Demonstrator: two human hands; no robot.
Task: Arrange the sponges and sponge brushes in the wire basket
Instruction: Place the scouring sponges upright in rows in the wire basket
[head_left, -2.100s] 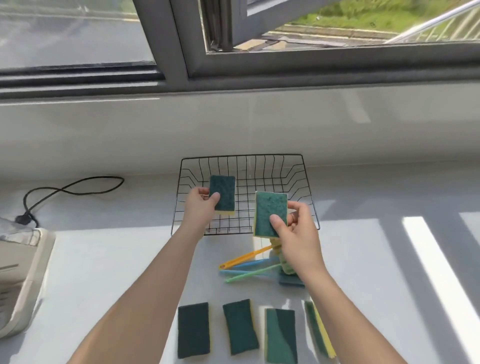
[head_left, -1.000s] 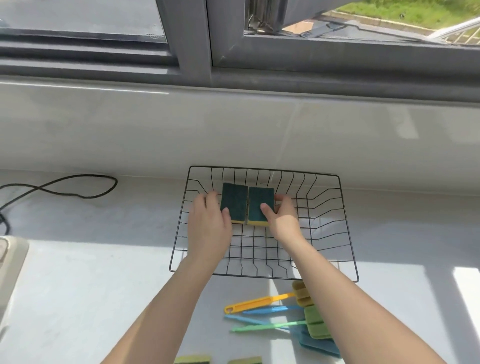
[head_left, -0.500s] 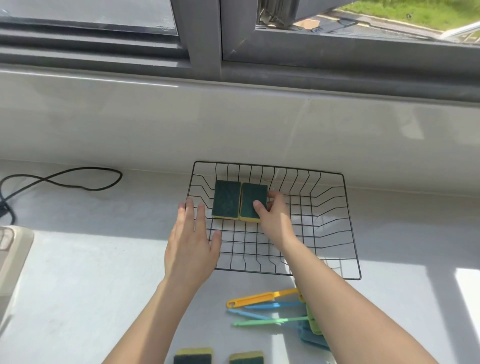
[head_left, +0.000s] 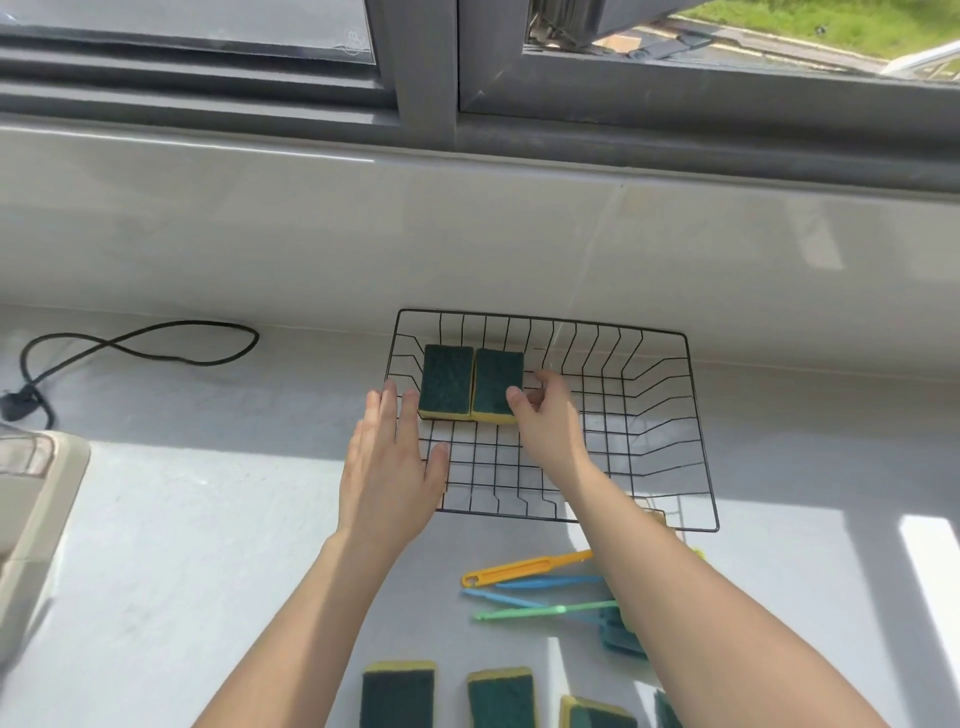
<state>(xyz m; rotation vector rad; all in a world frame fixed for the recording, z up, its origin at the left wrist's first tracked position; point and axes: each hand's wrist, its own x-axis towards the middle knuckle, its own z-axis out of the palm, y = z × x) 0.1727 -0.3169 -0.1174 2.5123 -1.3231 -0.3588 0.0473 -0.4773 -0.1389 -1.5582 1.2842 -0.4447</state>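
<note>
A black wire basket (head_left: 691, 415) sits on the grey counter near the wall. Two green-and-yellow sponges lie side by side in its far left corner: the left sponge (head_left: 445, 380) and the right sponge (head_left: 496, 382). My right hand (head_left: 548, 421) rests inside the basket, thumb touching the right sponge's near edge, fingers loosely curled. My left hand (head_left: 387, 467) hovers flat and open over the basket's left rim, holding nothing. Several sponge brushes (head_left: 524, 569) with orange, blue and green handles lie in front of the basket, partly hidden by my right arm. More sponges (head_left: 397, 693) line the bottom edge.
A black power cable (head_left: 140, 343) loops on the counter at the left. A beige appliance (head_left: 31, 499) stands at the left edge. The white tiled wall and a grey window frame (head_left: 426, 73) rise behind the basket.
Both sponges were carried into the basket and set down side by side. My left hand has let go and drawn back to the left rim. My right hand still touches the right sponge.
</note>
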